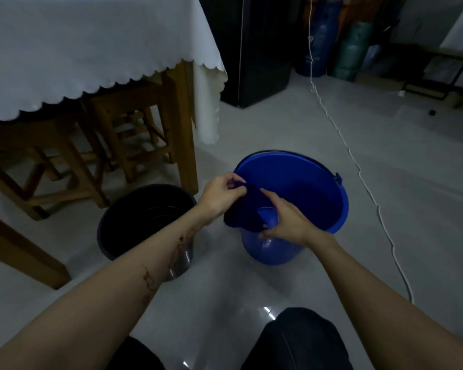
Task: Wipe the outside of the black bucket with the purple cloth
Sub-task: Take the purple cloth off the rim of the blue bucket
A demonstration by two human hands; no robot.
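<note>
The black bucket (pixel 142 217) stands upright on the floor at centre left, partly hidden by my left forearm. To its right stands a blue bucket (pixel 305 193). Both hands hold the dark purple cloth (pixel 245 212) over the blue bucket's near left rim. My left hand (pixel 219 194) pinches the cloth's top edge. My right hand (pixel 286 222) grips its lower right part. The cloth hangs bunched between them, apart from the black bucket.
A wooden table (pixel 182 124) with a white scalloped tablecloth (pixel 78 49) stands at the left, wooden stools beneath it. A white cable (pixel 358 166) runs across the floor at the right. Gas cylinders (pixel 353 49) and a dark cabinet (pixel 257 49) stand at the back. My knees show at the bottom.
</note>
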